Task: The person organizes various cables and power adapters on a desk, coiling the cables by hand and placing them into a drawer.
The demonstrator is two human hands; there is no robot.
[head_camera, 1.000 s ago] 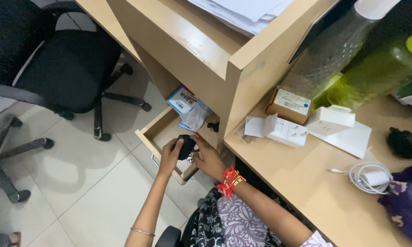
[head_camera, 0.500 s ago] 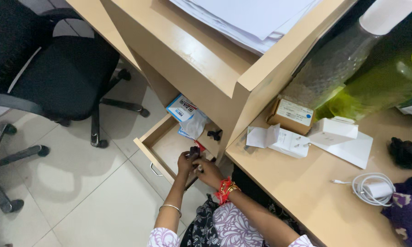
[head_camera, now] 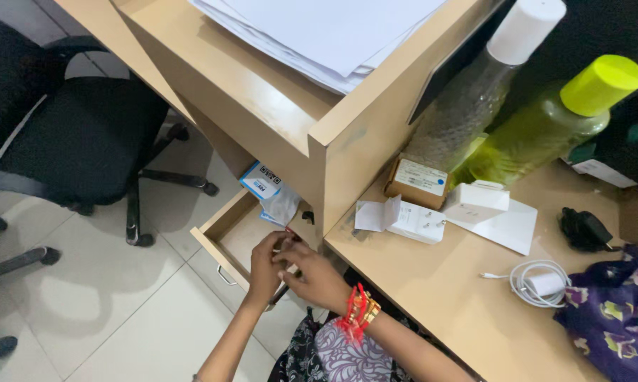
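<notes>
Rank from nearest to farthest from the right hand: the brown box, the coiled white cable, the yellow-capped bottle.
From the right hand:
1. Brown box, by the cabinet side.
2. Coiled white cable, on the desk's right.
3. Yellow-capped bottle, at the back.

Both hands, left hand (head_camera: pixel 263 263) and right hand (head_camera: pixel 315 276), meet over the open drawer (head_camera: pixel 220 230).

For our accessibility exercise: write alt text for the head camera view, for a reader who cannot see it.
Seen from above, a person's left hand and right hand meet over an open drawer of a light wooden desk. On the desk lie a white charger, small boxes and two bottles; a black office chair stands on the tiled floor.
</notes>
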